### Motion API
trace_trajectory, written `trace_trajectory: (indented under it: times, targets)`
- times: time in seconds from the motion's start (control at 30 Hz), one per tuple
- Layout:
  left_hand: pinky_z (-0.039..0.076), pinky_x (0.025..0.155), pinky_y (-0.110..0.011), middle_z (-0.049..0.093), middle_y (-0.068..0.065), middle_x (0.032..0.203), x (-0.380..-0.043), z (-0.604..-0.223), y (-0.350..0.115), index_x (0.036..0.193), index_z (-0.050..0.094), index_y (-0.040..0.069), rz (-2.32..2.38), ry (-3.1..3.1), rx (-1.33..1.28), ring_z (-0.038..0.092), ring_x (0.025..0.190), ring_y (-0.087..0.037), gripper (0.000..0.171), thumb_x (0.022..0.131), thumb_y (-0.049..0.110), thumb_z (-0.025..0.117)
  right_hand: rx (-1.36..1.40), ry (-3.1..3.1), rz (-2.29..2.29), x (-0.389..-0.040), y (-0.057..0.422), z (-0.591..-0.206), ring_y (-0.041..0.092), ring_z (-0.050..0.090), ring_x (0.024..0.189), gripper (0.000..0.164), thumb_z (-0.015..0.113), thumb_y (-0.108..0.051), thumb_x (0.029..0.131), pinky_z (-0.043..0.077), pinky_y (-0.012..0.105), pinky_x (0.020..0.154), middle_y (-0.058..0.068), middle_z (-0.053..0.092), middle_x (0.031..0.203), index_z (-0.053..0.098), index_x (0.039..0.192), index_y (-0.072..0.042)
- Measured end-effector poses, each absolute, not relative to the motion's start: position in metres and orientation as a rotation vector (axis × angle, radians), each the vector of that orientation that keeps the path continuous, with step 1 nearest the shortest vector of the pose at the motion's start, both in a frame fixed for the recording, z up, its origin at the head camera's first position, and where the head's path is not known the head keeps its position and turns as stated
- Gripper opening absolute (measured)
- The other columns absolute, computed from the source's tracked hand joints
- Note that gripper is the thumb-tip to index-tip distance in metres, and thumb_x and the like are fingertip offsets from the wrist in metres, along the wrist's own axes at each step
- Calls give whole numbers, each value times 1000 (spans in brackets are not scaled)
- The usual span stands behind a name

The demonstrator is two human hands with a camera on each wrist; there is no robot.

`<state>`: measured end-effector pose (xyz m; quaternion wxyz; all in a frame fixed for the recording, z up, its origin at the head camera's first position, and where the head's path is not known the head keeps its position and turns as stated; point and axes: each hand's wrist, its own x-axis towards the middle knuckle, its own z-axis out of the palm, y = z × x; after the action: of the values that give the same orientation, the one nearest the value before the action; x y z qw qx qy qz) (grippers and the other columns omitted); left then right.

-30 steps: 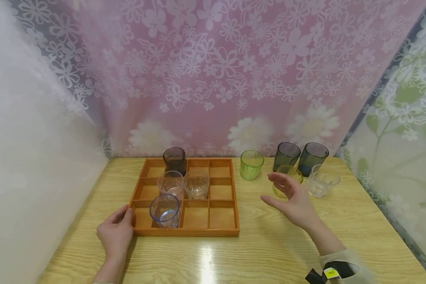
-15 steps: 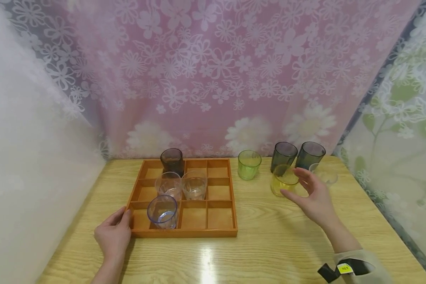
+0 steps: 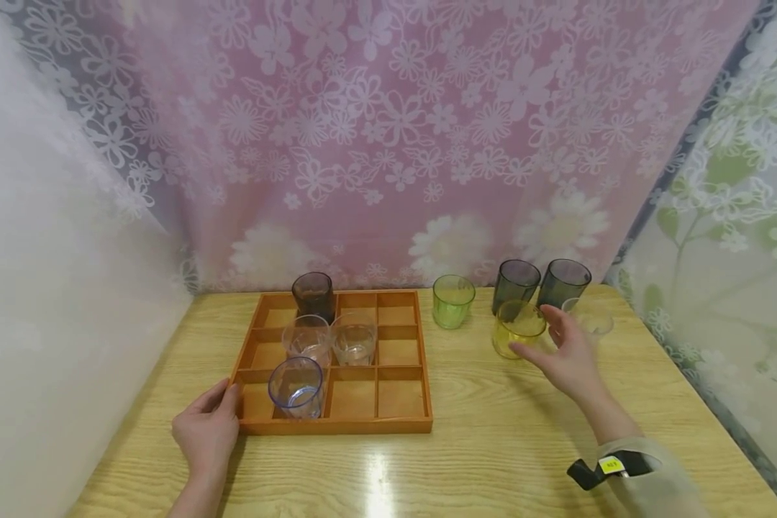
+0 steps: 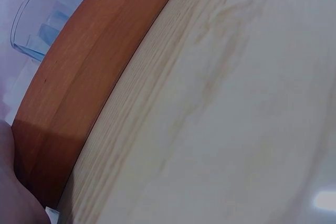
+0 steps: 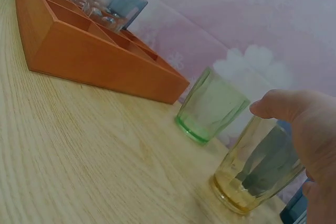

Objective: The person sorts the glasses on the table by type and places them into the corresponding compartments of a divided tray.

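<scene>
My left hand [image 3: 206, 428] grips the left wall of a wooden compartment tray [image 3: 337, 426] near its front corner. Over on the right, my right hand [image 3: 566, 360] has its thumb and fingers around a yellow glass [image 3: 516, 338], which stands upright on the table; the far fingers are partly hidden. In the right wrist view the thumb lies at the rim of that yellow glass [image 5: 236, 184]. Inside the tray stand a dark glass [image 3: 314, 296], two clear glasses, one of them [image 3: 355, 342] in the middle, and a blue-rimmed glass [image 3: 296, 388] at the front.
A green glass [image 3: 453, 302] stands between the tray and the yellow glass. Two dark grey glasses [image 3: 515, 284] are close behind the yellow one. A clear glass [image 3: 596, 316] sits partly behind my right hand. A flowered curtain [image 3: 388, 180] borders the table at the back.
My right hand has moved right and closed in around the yellow glass, which has stayed in place. The left hand keeps its hold on the tray; the head view has shifted slightly.
</scene>
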<state>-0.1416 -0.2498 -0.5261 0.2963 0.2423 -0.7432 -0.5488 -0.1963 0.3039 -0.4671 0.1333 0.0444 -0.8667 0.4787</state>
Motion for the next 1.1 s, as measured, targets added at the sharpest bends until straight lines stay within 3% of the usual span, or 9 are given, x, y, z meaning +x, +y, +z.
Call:
trace_trajectory:
  times: [0.37,0.83,1.1]
  targets:
    - [54,71,-8,77,-17,102,-143,-527,-249,108,82,-3,-1439,-1943,624,65,79,15,21,91,8,83,48,-2511,1501,-216,298,-482,50,34,148,105,91,-21,88,30,65,120,32,35,161,23,162,7]
    - [54,72,-8,76,-20,104,-143,-527,-249,109,81,-4,-1455,-1945,605,64,80,16,22,92,10,83,-86,-2494,1551,-233,293,-499,44,41,146,110,93,-32,85,37,60,117,27,42,159,24,162,4]
    - [54,71,-8,76,-20,104,-143,-528,-250,109,81,-3,-1457,-1940,589,64,80,16,21,92,9,83,-104,-2516,1520,-233,294,-501,44,46,141,103,92,-34,85,40,58,116,27,49,153,33,159,6]
